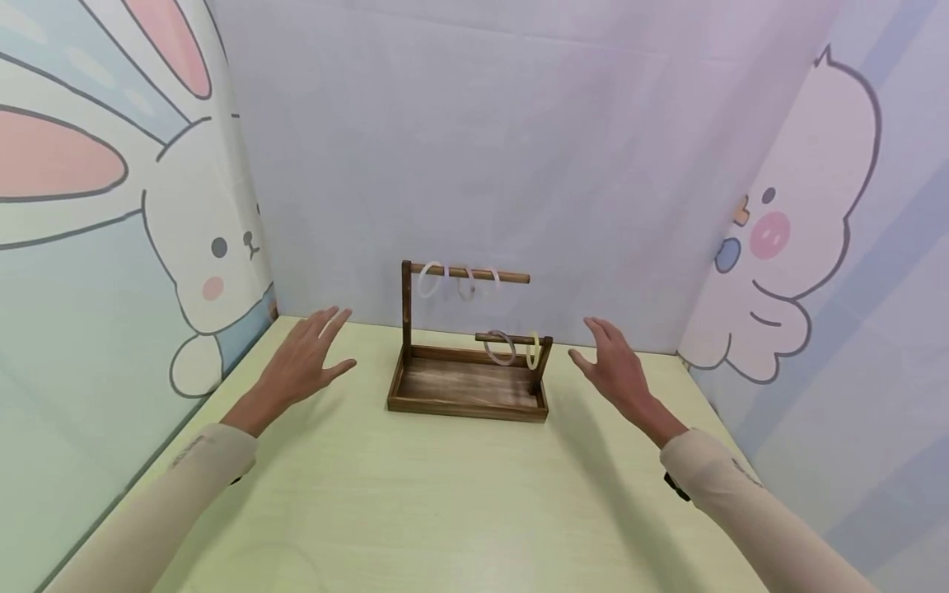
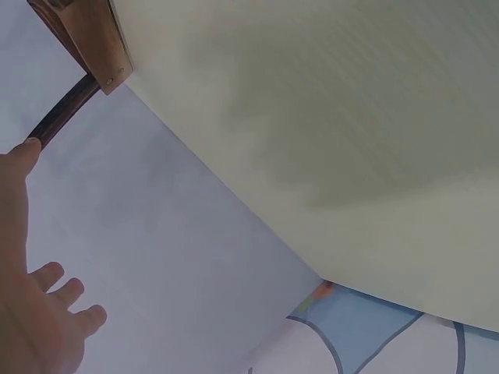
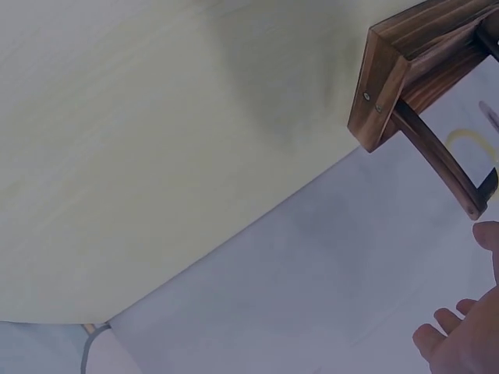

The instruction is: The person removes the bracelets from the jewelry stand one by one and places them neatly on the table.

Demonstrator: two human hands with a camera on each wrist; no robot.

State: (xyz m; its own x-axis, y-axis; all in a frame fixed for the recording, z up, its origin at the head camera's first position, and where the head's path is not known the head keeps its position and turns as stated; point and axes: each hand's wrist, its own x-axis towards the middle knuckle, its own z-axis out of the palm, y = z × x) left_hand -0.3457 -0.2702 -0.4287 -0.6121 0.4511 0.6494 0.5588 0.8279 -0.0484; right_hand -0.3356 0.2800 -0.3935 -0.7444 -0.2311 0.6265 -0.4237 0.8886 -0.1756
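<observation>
A dark wooden stand (image 1: 467, 408) with a tray base and two horizontal bars sits near the back of the table. On its upper bar (image 1: 511, 277) hang a white bangle (image 1: 422, 284) and two more pale bangles. The lower bar carries a greyish-purple bangle (image 1: 501, 362) and a yellow bangle (image 1: 530, 362). My left hand (image 1: 300, 360) hovers to the left of the stand, fingers extended and thumb apart, holding nothing. To the right of the stand, my right hand (image 1: 614, 367) is raised with its fingers extended, also holding nothing. Neither hand touches the stand.
The pale yellow-green table (image 1: 445, 502) stretches toward me. A plain whitish cloth (image 1: 519, 148) hangs behind it. Side cloths show a cartoon rabbit (image 1: 200, 239) at the left and a cartoon chick-like figure (image 1: 808, 181) at the right.
</observation>
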